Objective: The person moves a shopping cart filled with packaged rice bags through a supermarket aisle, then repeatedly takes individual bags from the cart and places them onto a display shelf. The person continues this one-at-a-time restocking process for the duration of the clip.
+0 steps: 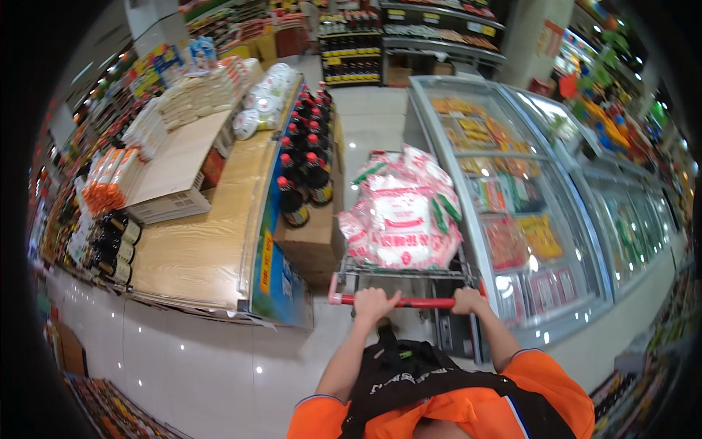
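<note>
Display table [191,267], wood-grain top, at left. On it: one pale cardboard box [172,172], low and broad; stacked white packets [191,101] behind; orange-and-white packets [113,179] at the box's left side; white rounded packages [259,110] at the far end. Dark bottles with red caps [294,201], grouped upright on a brown carton [314,252] along the table's right side. Chest freezer [450,186], glass-topped, at right; yellow packets [540,235] inside, seen through the glass. Bottle rack [351,55] and dark tiered shelving [442,36], background. Floor [183,344], pale glossy tile.
</note>
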A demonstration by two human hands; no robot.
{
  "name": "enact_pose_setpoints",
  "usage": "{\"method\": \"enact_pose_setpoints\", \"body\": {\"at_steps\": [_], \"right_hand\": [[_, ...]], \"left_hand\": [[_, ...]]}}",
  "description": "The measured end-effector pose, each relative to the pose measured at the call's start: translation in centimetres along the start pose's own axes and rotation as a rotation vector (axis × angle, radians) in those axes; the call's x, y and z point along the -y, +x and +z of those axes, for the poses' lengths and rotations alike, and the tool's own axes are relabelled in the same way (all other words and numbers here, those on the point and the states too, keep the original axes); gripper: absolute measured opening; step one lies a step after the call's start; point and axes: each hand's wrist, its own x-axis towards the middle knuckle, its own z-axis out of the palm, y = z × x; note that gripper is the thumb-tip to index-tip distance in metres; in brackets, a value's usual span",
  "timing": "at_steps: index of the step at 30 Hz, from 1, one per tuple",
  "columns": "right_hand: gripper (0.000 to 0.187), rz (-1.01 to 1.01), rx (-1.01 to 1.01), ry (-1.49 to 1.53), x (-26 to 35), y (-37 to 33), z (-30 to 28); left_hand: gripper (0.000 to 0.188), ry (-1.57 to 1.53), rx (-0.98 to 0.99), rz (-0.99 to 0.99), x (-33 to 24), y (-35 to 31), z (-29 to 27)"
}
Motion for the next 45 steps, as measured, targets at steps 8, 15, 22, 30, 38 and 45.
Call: {"method": "enact_pose_setpoints", "body": {"at_steps": [8, 15, 22, 30, 38, 45], "right_hand": [[0.033, 0.043, -0.070, 0.094, 5.7, -12.8, 6.7], [0.031, 0.008, 0.001, 0.116, 9.5, -21.2, 12.5], [0.038, 0.084, 0.045, 0.126, 14.0, -28.8, 18.3], [0.028, 0.175, 0.083, 0.136, 20.3, -37.0, 25.3], [0.030, 0.047, 0.170, 0.231, 24.8, -43.1, 33.5], [0.031, -0.009, 0.160, 0.333, 28.8, -47.5, 36.4]], "left_hand": [[0.065, 0.009, 0.044, 0.042, 0.9, -13.2, -0.5], [0.067, 0.044, 0.242, 0.042, 2.0, -23.0, -0.9], [0.059, -0.012, 0.296, 0.197, 4.8, -31.9, -1.2], [0.054, -0.041, 0.298, 0.352, 8.6, -42.4, -1.7], [0.053, 0.047, 0.338, 0.326, 11.1, -51.2, -2.6], [0.049, 0.092, 0.237, 0.316, 13.9, -56.7, -1.6]]}}
